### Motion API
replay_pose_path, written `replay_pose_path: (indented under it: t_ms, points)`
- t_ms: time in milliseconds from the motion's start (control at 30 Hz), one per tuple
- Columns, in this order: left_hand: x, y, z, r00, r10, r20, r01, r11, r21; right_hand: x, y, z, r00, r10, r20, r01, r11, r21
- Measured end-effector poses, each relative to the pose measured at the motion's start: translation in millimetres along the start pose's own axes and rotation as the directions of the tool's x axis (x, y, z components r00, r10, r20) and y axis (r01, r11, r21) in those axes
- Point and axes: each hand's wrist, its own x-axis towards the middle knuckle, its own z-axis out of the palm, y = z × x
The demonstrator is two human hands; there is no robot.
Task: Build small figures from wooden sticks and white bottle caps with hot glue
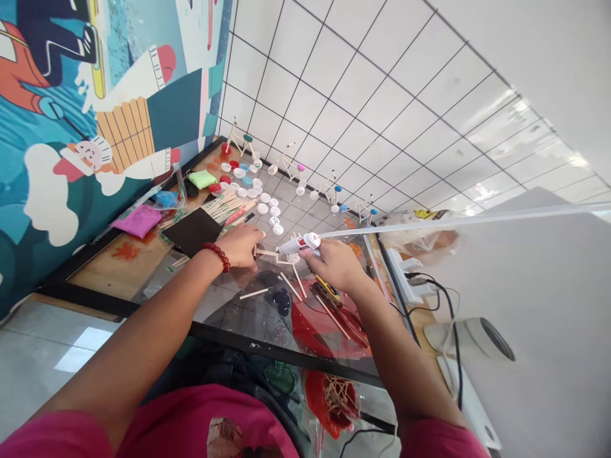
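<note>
Tiled wall [353, 102], worktop [214, 312]: joint work

Glass-topped worktop adjoins the wall. Left hand [241, 247]: appears to pinch one end of the stick frame [267, 253]. Right hand [340, 262]: wrapped around the glue gun [298, 244], mid-worktop between both hands. Gun's long axis: crosswise; nozzle toward the left hand. Frame: at the nozzle, contact unclear. Step in hand, as judged: gluing a joint. Next move likely calls for keeping the frame still.

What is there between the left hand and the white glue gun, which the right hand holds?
In the head view, a pale wooden stick, pinched by the left hand, extends toward the tip of the glue gun.
</note>
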Motion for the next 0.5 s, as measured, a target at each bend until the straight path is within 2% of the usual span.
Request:
replay_pose_path:
  t_ms: [500]
  points:
    - [-0.3,-0.2,0.6,1.0,0.01,-0.016,-0.01,1.0,0.006,2.2,-2.1,-1.7,0.999,0.001,0.034,0.0,1.0,-0.027]
